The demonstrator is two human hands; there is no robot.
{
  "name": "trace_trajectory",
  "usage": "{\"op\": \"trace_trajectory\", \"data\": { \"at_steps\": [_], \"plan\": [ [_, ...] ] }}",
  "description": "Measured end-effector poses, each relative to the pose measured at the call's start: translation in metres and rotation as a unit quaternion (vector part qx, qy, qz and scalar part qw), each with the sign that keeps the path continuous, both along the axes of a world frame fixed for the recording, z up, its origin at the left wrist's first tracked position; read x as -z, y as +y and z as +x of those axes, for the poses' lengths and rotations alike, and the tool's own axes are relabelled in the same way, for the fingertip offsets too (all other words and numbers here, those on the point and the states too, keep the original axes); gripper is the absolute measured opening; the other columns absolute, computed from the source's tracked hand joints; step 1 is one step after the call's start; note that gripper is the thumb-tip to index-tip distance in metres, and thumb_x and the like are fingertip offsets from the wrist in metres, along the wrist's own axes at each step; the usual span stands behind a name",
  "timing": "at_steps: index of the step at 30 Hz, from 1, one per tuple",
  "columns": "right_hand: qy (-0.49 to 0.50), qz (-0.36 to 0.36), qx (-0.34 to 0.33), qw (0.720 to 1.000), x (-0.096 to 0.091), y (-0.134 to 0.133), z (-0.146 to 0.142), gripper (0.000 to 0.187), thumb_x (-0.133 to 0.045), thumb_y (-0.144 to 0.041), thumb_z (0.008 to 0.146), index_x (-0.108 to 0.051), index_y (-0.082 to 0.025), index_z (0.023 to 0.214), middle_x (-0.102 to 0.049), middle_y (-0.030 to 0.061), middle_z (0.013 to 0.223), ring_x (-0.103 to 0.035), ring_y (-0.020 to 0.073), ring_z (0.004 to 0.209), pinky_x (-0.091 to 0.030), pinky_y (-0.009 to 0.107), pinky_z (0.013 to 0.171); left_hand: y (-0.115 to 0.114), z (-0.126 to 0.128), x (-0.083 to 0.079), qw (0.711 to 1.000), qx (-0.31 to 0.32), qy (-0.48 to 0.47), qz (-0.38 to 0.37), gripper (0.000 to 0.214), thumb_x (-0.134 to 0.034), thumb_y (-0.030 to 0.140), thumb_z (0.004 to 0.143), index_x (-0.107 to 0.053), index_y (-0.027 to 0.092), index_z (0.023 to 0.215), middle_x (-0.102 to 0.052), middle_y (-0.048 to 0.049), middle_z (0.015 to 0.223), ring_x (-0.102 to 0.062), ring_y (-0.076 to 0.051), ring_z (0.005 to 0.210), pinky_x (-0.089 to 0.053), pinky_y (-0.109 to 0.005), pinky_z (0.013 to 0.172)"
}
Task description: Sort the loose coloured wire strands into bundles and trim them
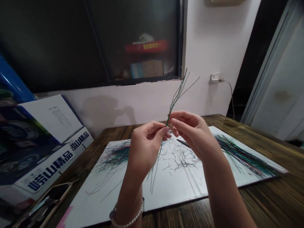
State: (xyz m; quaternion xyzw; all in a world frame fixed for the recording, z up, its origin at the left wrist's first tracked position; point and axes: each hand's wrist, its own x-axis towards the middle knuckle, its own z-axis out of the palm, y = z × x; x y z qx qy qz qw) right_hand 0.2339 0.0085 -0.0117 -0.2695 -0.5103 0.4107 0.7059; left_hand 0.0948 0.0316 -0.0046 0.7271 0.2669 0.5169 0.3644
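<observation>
Strands (177,95), thin and green, held upright between left hand (144,142) and right hand (190,133); fingers of both pinch them tight. Position: above white board (175,190) on wooden worktop (273,196), loose fibres (242,155) heaped below.

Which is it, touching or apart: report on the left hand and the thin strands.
Touching. Head view shows the left hand pinching the strands between thumb and fingers.

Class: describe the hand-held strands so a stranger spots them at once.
On the wooden table lies a white board. Above its middle, the left hand and right hand pinch a bundle of thin strands. Unlike the piles lying flat on the board, it stands upright, fanning out on top.
</observation>
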Motion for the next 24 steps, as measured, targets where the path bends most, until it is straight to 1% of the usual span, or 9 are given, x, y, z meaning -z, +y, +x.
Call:
{"op": "trace_trajectory", "data": {
  "at_steps": [2, 5, 8, 10, 13, 15, 18, 20, 24],
  "plan": [
    [-0.019, 0.000, 0.001, 1.000, 0.000, -0.002, -0.001, 0.010, -0.073, -0.020, 0.072, -0.068, -0.017, 0.080, -0.062, -0.0025, 0.063, -0.055, 0.0075, 0.055, -0.045, 0.021, 0.052, -0.004, -0.001, -0.001, 1.000, -0.012, -0.008, 0.010, 0.008, -0.065, 0.024, 0.079, -0.067, 0.016, 0.076, -0.070, -0.0007, 0.069, -0.063, -0.011, 0.063, -0.050, -0.019, 0.061],
    [-0.033, 0.017, 0.002, 0.999, -0.001, -0.006, -0.003, 0.008, -0.074, -0.017, 0.069, -0.069, -0.017, 0.075, -0.064, -0.0017, 0.062, -0.059, 0.0092, 0.056, -0.048, 0.021, 0.051, -0.009, -0.001, -0.002, 0.999, -0.018, -0.022, 0.031, 0.007, -0.065, 0.023, 0.079, -0.067, 0.018, 0.076, -0.069, 0.0014, 0.068, -0.064, -0.009, 0.064, -0.050, -0.017, 0.061],
    [-0.055, 0.050, 0.029, 0.997, -0.004, -0.010, -0.006, 0.002, -0.071, -0.020, 0.073, -0.069, -0.018, 0.074, -0.066, -0.0013, 0.062, -0.061, 0.0105, 0.057, -0.051, 0.022, 0.052, -0.013, -0.001, -0.002, 0.997, -0.026, -0.043, 0.051, 0.006, -0.065, 0.023, 0.079, -0.068, 0.019, 0.076, -0.070, 0.0020, 0.070, -0.065, -0.009, 0.065, -0.052, -0.017, 0.063],
    [-0.067, 0.066, 0.040, 0.995, -0.005, -0.014, -0.008, 0.003, -0.069, -0.021, 0.076, -0.070, -0.019, 0.076, -0.067, -0.0013, 0.062, -0.063, 0.0107, 0.057, -0.053, 0.023, 0.053, -0.015, -0.002, -0.002, 0.996, -0.034, -0.054, 0.060, 0.004, -0.067, 0.022, 0.078, -0.068, 0.019, 0.076, -0.070, 0.0024, 0.070, -0.065, -0.009, 0.065, -0.052, -0.018, 0.063],
    [-0.068, 0.076, 0.054, 0.993, -0.007, -0.019, -0.011, 0.009, -0.069, -0.020, 0.076, -0.069, -0.020, 0.085, -0.068, -0.0011, 0.067, -0.064, 0.0118, 0.059, -0.054, 0.024, 0.055, -0.016, -0.003, -0.003, 0.996, -0.035, -0.056, 0.057, 0.002, -0.068, 0.021, 0.076, -0.068, 0.020, 0.076, -0.070, 0.0029, 0.069, -0.065, -0.010, 0.064, -0.053, -0.018, 0.063],
    [-0.067, 0.079, 0.060, 0.993, -0.008, -0.022, -0.012, 0.010, -0.069, -0.019, 0.076, -0.069, -0.020, 0.086, -0.068, -0.0008, 0.069, -0.065, 0.0127, 0.061, -0.054, 0.025, 0.055, -0.017, -0.003, -0.004, 0.997, -0.034, -0.055, 0.051, 0.002, -0.069, 0.021, 0.076, -0.068, 0.019, 0.076, -0.071, 0.0024, 0.071, -0.065, -0.010, 0.064, -0.054, -0.018, 0.062],
    [-0.070, 0.074, 0.068, 0.992, -0.009, -0.026, -0.013, 0.005, -0.068, -0.015, 0.076, -0.068, -0.019, 0.079, -0.065, -0.0015, 0.066, -0.063, 0.0122, 0.060, -0.052, 0.024, 0.054, -0.018, -0.004, -0.004, 0.997, -0.033, -0.050, 0.044, 0.002, -0.069, 0.020, 0.075, -0.068, 0.019, 0.075, -0.072, 0.0017, 0.073, -0.066, -0.010, 0.064, -0.055, -0.019, 0.063],
    [-0.070, 0.066, 0.071, 0.993, -0.010, -0.027, -0.013, 0.006, -0.066, -0.013, 0.076, -0.068, -0.018, 0.076, -0.063, -0.0020, 0.063, -0.063, 0.0114, 0.059, -0.050, 0.023, 0.052, -0.018, -0.004, -0.003, 0.998, -0.028, -0.047, 0.040, 0.002, -0.070, 0.018, 0.074, -0.068, 0.019, 0.074, -0.072, 0.0019, 0.074, -0.067, -0.010, 0.065, -0.055, -0.019, 0.063],
    [-0.057, 0.073, 0.070, 0.993, -0.009, -0.025, -0.013, 0.010, -0.063, -0.010, 0.077, -0.067, -0.018, 0.072, -0.061, -0.0030, 0.058, -0.062, 0.0103, 0.055, -0.051, 0.021, 0.050, -0.018, -0.002, -0.003, 0.998, -0.016, -0.051, 0.032, 0.003, -0.070, 0.017, 0.073, -0.068, 0.018, 0.074, -0.073, 0.0006, 0.077, -0.067, -0.011, 0.065, -0.056, -0.019, 0.063]
  ]
}}
